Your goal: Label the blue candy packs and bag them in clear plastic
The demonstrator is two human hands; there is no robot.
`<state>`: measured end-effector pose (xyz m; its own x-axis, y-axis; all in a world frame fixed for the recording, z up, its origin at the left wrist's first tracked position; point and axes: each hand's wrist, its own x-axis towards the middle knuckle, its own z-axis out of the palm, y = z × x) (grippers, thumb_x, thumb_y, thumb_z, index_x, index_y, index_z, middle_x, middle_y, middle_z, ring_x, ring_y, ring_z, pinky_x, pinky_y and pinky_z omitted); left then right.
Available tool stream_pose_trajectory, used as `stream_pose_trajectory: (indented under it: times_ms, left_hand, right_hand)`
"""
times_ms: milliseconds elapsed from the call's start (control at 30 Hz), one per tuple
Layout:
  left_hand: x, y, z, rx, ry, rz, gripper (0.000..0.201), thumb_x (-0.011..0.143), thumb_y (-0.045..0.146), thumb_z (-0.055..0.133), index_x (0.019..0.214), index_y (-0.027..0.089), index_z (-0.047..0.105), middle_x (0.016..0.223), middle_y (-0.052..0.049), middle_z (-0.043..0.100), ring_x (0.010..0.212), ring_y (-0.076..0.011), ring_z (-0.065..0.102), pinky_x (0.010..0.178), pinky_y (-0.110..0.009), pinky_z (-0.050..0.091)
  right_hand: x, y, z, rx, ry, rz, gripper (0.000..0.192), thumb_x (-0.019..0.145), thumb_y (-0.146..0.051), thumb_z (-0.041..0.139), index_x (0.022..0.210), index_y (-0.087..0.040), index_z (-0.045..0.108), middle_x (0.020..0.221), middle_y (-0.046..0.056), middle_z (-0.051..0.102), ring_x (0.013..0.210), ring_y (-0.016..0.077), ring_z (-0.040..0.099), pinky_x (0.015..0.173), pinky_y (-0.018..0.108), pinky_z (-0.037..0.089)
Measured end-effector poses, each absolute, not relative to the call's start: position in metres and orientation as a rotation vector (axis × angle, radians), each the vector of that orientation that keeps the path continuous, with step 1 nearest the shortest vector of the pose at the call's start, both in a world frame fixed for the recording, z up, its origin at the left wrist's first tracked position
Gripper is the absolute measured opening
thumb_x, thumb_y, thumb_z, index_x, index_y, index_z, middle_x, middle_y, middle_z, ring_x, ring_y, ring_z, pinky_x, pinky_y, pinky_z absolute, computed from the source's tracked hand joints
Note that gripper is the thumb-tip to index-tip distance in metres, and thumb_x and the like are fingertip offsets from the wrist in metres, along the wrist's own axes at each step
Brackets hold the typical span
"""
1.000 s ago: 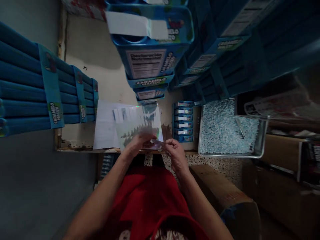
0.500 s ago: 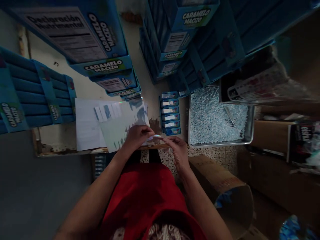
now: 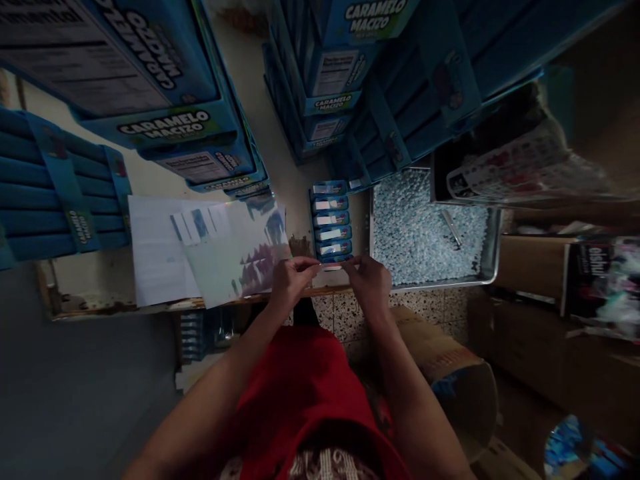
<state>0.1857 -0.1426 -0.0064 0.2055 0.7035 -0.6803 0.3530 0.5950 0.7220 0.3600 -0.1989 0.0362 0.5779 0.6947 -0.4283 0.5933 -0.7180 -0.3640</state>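
Observation:
My left hand (image 3: 294, 280) and my right hand (image 3: 369, 279) face each other at the table's front edge. Both are closed in a pinch on the two ends of a thin, pale sticker strip (image 3: 332, 266), stretched level between them. It lies at the front end of a row of several small blue boxes (image 3: 332, 218), most bearing a white strip on top. Left of my left hand, a shiny sticker sheet (image 3: 220, 257) with some strips peeled away lies across white paper (image 3: 157, 267). Fingertips hide part of the nearest box.
Tall stacks of blue candy cartons (image 3: 165, 127) rise at the back and left. On the right, a metal tray (image 3: 493, 257) of small pale-blue pellets holds a metal tool (image 3: 453, 229). A plastic bag (image 3: 525, 153) overhangs the tray. Below stands an open cardboard box (image 3: 450, 360).
Both hands have moved right and slightly forward, from beside the sticker sheet to the front of the box row. They have spread apart, with the strip now taut between them.

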Motion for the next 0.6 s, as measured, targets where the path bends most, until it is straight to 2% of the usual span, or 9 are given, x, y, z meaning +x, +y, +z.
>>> stream_pose_trajectory:
  times_ms: [267, 433, 500, 600]
  left_hand:
    - [0.187, -0.145, -0.001, 1.034, 1.467, 0.303, 0.022, 0.075, 0.044, 0.079, 0.081, 0.023, 0.081, 0.074, -0.002, 0.077, 0.073, -0.0211, 0.069, 0.065, -0.030, 0.048]
    - [0.189, -0.152, -0.023, 0.931, 1.459, 0.329, 0.025, 0.072, 0.045, 0.082, 0.081, 0.021, 0.079, 0.074, -0.003, 0.075, 0.073, -0.0202, 0.069, 0.067, -0.031, 0.051]
    - [0.193, -0.156, -0.039, 0.755, 1.437, 0.356, 0.032, 0.070, 0.042, 0.085, 0.090, 0.019, 0.077, 0.074, -0.003, 0.074, 0.070, -0.0189, 0.069, 0.067, -0.031, 0.054]
    - [0.198, -0.158, -0.063, 0.551, 1.410, 0.348, 0.057, 0.065, 0.039, 0.089, 0.112, 0.016, 0.068, 0.075, -0.003, 0.073, 0.064, -0.0181, 0.069, 0.062, -0.032, 0.056]
  right_hand:
    - [0.357, -0.195, 0.029, -2.646, -1.145, 0.869, 0.020, 0.089, -0.040, 0.066, 0.086, -0.025, 0.078, 0.071, 0.002, 0.072, 0.064, 0.0195, 0.062, 0.059, 0.029, 0.030]
    - [0.357, -0.191, 0.020, -2.664, -1.116, 0.882, 0.019, 0.088, -0.039, 0.066, 0.082, -0.025, 0.077, 0.075, 0.003, 0.075, 0.069, 0.0208, 0.065, 0.060, 0.029, 0.032]
    - [0.362, -0.192, 0.013, -2.681, -1.071, 0.861, 0.019, 0.084, -0.042, 0.071, 0.080, -0.024, 0.074, 0.074, 0.004, 0.074, 0.068, 0.0214, 0.064, 0.060, 0.029, 0.033]
    - [0.369, -0.193, 0.004, -2.687, -0.969, 0.805, 0.032, 0.072, -0.051, 0.079, 0.080, -0.023, 0.068, 0.071, 0.003, 0.070, 0.067, 0.0220, 0.063, 0.060, 0.029, 0.035]
